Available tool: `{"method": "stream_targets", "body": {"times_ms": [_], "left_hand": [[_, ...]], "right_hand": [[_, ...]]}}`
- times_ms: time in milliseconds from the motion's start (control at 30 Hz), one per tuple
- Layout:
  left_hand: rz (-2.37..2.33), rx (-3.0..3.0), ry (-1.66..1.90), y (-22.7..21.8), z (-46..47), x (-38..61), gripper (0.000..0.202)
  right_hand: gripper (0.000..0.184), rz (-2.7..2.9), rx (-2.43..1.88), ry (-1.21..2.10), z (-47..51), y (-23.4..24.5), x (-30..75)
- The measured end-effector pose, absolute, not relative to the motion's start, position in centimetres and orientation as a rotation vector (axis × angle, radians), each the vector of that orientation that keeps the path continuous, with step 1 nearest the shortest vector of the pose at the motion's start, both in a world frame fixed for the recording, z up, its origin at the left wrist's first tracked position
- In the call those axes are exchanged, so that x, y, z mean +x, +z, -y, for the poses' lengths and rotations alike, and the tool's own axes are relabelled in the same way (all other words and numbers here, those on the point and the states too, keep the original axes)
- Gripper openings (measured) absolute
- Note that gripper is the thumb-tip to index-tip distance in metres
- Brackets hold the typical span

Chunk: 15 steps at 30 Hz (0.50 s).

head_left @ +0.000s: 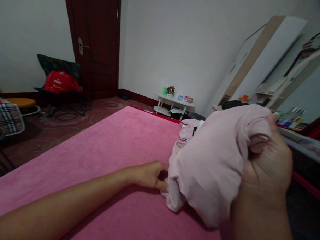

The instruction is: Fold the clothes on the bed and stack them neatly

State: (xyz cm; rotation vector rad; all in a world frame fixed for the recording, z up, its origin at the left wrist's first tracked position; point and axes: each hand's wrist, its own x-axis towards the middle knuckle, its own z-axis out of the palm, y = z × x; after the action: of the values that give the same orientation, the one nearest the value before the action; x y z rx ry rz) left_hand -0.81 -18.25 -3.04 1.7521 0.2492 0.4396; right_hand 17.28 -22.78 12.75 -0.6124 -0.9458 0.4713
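Note:
A pale pink garment (211,154) hangs bunched between my two hands, over the right side of a pink-covered bed (103,149). Raised at the right, my right hand (271,160) is closed round the garment's upper end, where the cloth is rolled into folds. My left hand (151,174) is lower, just above the bed, with thumb and fingers closed on the garment's lower left edge. Its fingertips are partly hidden by the cloth. What kind of garment it is cannot be made out.
Another pale garment (187,128) lies at the bed's far right corner. Beyond stands a small white table (174,99) with little items. At left are a folding chair (60,84) holding a red bag and a yellow stool (21,102). A cluttered dressing table (304,140) borders the right.

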Motion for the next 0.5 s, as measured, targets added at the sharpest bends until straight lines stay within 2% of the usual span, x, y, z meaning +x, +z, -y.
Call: {"method": "stream_targets", "body": {"times_ms": [100, 167, 367, 500], "left_hand": [[-0.296, 1.663, 0.456, -2.7, 19.0, -0.6, 0.039], [-0.362, 1.608, 0.649, -1.6, 18.3, -1.0, 0.04], [-0.566, 1.26, 1.648, 4.9, 14.1, -6.1, 0.027], [-0.794, 1.243, 2.335, 9.7, 14.2, -12.0, 0.017]], "right_hand": [[0.017, 0.818, -0.521, 0.472, 22.7, 13.5, 18.0], [0.021, 0.787, -0.485, 0.471, 22.4, 13.9, 18.6], [0.033, 0.79, -0.339, 0.418, 21.3, 14.0, 20.4], [0.02, 0.802, -0.382, 0.417, 20.2, 12.8, 19.9]]}}
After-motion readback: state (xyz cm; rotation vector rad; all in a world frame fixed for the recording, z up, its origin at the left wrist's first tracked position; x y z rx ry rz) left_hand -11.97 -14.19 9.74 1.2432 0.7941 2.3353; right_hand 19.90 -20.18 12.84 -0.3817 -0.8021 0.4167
